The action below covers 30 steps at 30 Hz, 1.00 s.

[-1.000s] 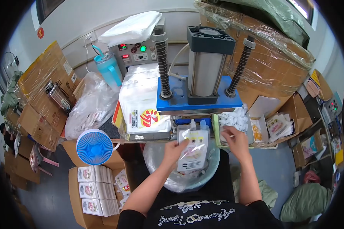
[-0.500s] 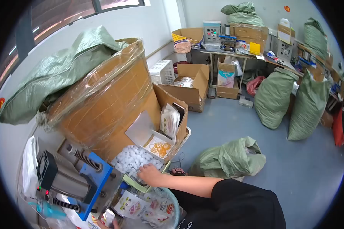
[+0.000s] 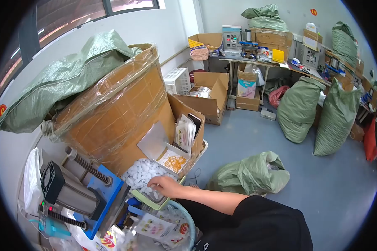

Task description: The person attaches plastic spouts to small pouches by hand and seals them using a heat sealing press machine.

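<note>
My right hand [image 3: 163,186] is at the near edge of a green-rimmed tray [image 3: 148,200], its fingers curled down over small white plastic pieces [image 3: 144,173]. What its fingertips hold, if anything, is too small to tell. My left hand does not show. Below the tray, printed clear pouches [image 3: 157,228] lie over a tub with a pale blue rim [image 3: 190,224]. The press with a blue plate [image 3: 107,196] and a metal cylinder [image 3: 73,196] stands to the left of the tray.
A small box of orange rings [image 3: 174,162] sits beyond the white pieces, beside a carton with pouches [image 3: 184,131]. A large wrapped carton [image 3: 113,108] rises behind. Green sacks [image 3: 249,173] lie or stand on the floor, and a workbench [image 3: 272,62] is farther back.
Since one second ago the view has swung to the right. My left hand, which held a pouch, has gone out of view. My right hand has shifted slightly among the white pieces.
</note>
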Each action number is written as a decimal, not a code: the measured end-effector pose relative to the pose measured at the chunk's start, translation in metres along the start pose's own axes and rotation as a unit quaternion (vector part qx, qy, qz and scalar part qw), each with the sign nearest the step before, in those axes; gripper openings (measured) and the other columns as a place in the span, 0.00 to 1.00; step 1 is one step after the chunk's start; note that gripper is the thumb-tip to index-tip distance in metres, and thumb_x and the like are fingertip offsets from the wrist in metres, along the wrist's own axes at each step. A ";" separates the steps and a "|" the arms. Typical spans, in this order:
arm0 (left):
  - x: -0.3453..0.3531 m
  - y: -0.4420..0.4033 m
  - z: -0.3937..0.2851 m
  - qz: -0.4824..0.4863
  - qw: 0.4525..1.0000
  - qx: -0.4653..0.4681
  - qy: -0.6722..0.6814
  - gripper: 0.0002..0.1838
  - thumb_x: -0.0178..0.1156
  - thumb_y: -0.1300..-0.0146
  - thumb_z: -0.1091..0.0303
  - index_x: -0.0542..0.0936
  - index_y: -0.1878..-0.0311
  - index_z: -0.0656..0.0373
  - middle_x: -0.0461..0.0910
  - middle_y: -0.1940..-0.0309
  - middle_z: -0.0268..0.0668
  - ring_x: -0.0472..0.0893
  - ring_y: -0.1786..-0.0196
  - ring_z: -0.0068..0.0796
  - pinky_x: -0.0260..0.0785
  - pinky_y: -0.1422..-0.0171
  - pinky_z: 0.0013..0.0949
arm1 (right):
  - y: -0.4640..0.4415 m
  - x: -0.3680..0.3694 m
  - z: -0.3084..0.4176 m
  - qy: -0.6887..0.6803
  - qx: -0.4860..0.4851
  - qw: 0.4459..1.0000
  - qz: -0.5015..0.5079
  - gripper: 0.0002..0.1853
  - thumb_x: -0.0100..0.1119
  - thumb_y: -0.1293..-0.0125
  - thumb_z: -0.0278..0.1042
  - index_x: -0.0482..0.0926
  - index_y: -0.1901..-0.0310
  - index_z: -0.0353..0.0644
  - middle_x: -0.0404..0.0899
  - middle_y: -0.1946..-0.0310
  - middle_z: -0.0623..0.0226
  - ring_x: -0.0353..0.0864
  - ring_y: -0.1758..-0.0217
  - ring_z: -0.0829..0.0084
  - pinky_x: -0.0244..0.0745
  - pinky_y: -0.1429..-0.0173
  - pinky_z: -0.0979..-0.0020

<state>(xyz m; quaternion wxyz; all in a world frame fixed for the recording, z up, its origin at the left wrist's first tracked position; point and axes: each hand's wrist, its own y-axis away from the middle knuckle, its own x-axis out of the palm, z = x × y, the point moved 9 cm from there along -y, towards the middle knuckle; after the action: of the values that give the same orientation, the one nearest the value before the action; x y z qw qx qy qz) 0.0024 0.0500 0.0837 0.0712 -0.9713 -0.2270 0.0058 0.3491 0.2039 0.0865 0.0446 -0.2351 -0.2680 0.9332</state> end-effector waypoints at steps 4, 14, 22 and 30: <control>0.043 0.017 0.036 0.096 0.982 -0.033 -0.160 0.13 0.68 0.34 0.69 0.85 0.64 0.73 0.86 0.70 0.36 0.77 0.70 0.19 0.71 0.64 0.27 | 0.005 0.035 0.044 -0.081 0.024 0.989 0.120 0.09 0.61 0.38 0.29 0.82 0.56 0.42 0.85 0.66 0.56 0.85 0.60 0.54 0.77 0.54 0.60; 0.048 0.045 0.121 0.161 0.965 -0.092 -0.188 0.18 0.70 0.38 0.58 0.84 0.71 0.66 0.73 0.85 0.30 0.66 0.78 0.15 0.58 0.74 0.30 | 0.056 0.119 0.060 -0.266 0.089 0.893 0.351 0.12 0.64 0.36 0.31 0.82 0.54 0.37 0.86 0.61 0.61 0.86 0.56 0.69 0.79 0.49 0.69; 0.073 -0.001 0.099 0.102 0.968 -0.222 0.051 0.17 0.68 0.35 0.60 0.86 0.63 0.69 0.85 0.71 0.35 0.79 0.70 0.19 0.70 0.68 0.27 | 0.011 0.067 0.055 -0.035 0.022 0.983 0.179 0.20 0.65 0.33 0.32 0.78 0.41 0.39 0.86 0.52 0.61 0.84 0.49 0.68 0.76 0.47 0.70; 0.099 -0.034 0.110 0.091 0.923 -0.299 0.226 0.16 0.68 0.35 0.66 0.84 0.55 0.72 0.86 0.63 0.41 0.85 0.64 0.28 0.77 0.62 0.31 | 0.003 0.016 0.009 0.159 0.072 0.977 0.124 0.14 0.65 0.35 0.34 0.83 0.49 0.42 0.87 0.64 0.60 0.85 0.65 0.65 0.77 0.60 0.67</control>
<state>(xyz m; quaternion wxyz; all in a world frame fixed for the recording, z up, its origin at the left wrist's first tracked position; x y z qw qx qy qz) 0.0714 0.1385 -0.0182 -0.1741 -0.9395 -0.1063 -0.2754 0.3307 0.2006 0.0844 -0.0124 -0.4082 -0.1586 0.8989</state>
